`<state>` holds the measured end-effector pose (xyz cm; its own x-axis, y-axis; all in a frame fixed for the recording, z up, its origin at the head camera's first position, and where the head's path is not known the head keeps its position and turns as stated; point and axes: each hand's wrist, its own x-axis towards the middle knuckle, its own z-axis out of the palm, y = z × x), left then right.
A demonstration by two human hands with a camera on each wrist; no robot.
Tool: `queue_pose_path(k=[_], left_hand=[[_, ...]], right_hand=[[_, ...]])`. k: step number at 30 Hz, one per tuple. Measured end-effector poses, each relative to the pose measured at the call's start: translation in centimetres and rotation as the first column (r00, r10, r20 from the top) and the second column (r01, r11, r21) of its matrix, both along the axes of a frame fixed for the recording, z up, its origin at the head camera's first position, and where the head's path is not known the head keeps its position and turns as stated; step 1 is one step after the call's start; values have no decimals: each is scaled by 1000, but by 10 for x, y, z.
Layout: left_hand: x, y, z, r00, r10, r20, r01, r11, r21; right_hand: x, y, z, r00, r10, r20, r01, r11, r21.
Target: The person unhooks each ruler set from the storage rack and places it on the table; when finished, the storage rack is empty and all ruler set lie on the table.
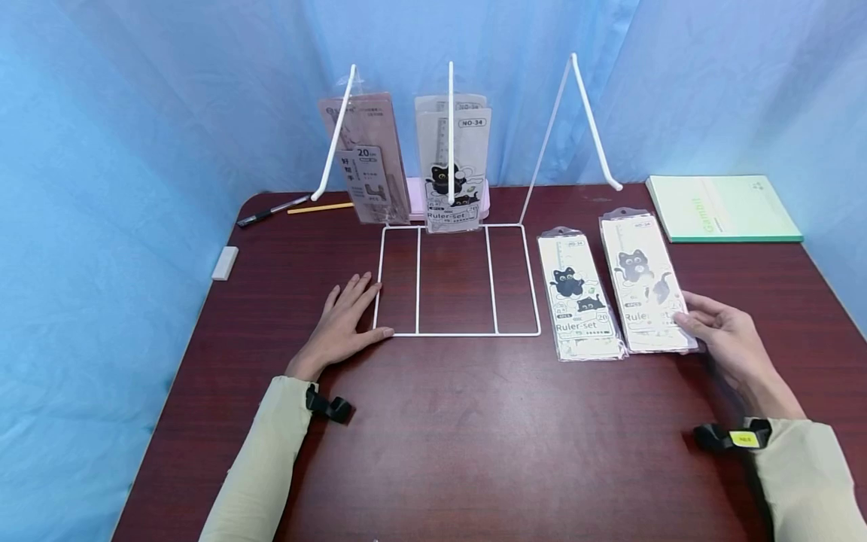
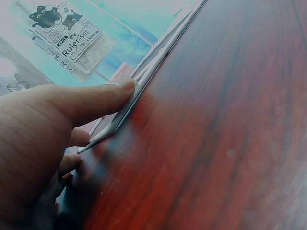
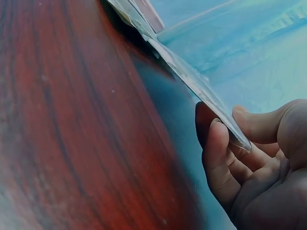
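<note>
My right hand (image 1: 734, 342) pinches the lower right edge of a ruler set pack (image 1: 640, 290) between thumb and fingers. In the right wrist view, that pack (image 3: 201, 88) is seen edge-on, tilted over the table. Beside it lies another ruler set pack (image 1: 582, 297) with a black cat print. My left hand (image 1: 345, 324) rests at the left front corner of a white wire display rack (image 1: 457, 334), fingers spread and thumb touching the base wire. Ruler set packs (image 1: 467, 150) hang on the rack's middle hook, and pink packs (image 1: 372, 165) on its left hook. Nothing hangs from the right hook (image 1: 596, 120).
Behind the rack lies a pink object (image 1: 484, 203), partly hidden. A black pen (image 1: 271, 212), a yellow pencil (image 1: 318, 208) and a white eraser (image 1: 225, 263) lie at the left. A green notebook (image 1: 728, 209) sits at the back right, before the blue curtain (image 1: 711, 90).
</note>
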<state>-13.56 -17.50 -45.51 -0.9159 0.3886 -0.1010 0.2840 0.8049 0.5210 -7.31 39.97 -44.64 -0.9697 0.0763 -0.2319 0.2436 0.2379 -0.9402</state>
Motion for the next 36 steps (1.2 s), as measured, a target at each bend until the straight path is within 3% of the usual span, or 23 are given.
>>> queue_pose_path(k=[9,15,20,24,28,32,36], left_hand=[[-1,0,-2,1000,-1,-4,1,1000,4],[-1,0,0,1000,-4,-2,4,1000,-1],[0,0,0,1000,-4,-1,4,1000,1],[0,-1,0,1000,-4,-2,4,1000,-1],[0,-1,0,1000,-1,6,1,1000,-5],[0,-1,1,1000,1,13,-1,1000,1],[0,-2,0,1000,-2,8,2,1000,4]], right_hand=[[-2,0,-1,997,49,56,-49,999,-16],[-6,-1,1,989,106,103,-121,981,151],[-7,-4,9,977,169,129,-202,928,314],[-8,-8,17,972,187,146,-234,856,461],[-9,-11,22,975,168,146,-222,798,560],[-9,-10,23,981,152,124,-196,776,599],[-10,-11,27,989,117,87,-145,733,665]])
